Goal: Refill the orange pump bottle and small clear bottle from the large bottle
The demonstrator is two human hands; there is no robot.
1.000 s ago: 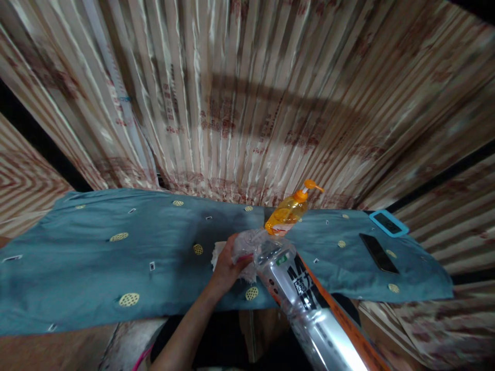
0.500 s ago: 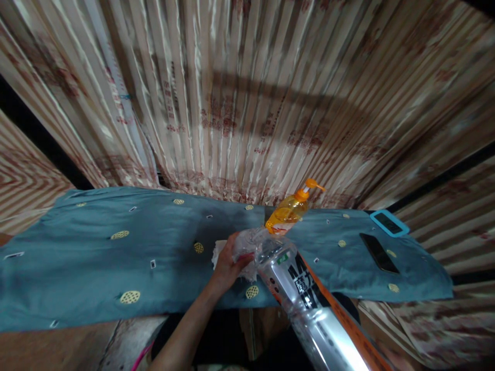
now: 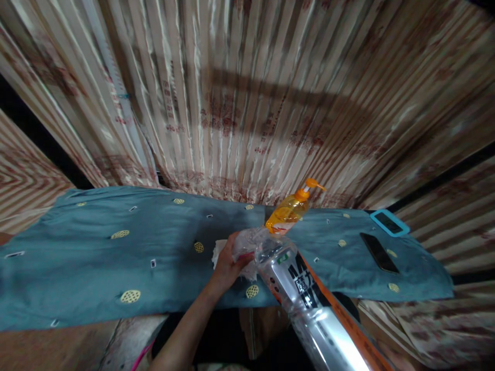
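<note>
Striped satin curtains (image 3: 240,93) are hanging all across the back, and below them a teal cloth (image 3: 96,252) dotted with yellow ovals is covering the table. Front and centre, the left hand (image 3: 228,263) is curling its fingers around the top end of a big clear plastic bottle (image 3: 297,288), with something white and crumpled, a cloth or paper (image 3: 217,251), bunched under the palm. The bottle is lying tilted, its neck up at the hand and over the table edge, its body with a black, white and orange label running down toward the camera at lower right. The right hand is staying out of view, so its grip is anyone's guess. Just behind the bottle's neck, an orange pump bottle (image 3: 290,211) is standing on the cloth. Over on the right end of the table, a dark phone (image 3: 379,252) is lying flat, and a blue-cased device (image 3: 390,222) is sitting just beyond it.
</note>
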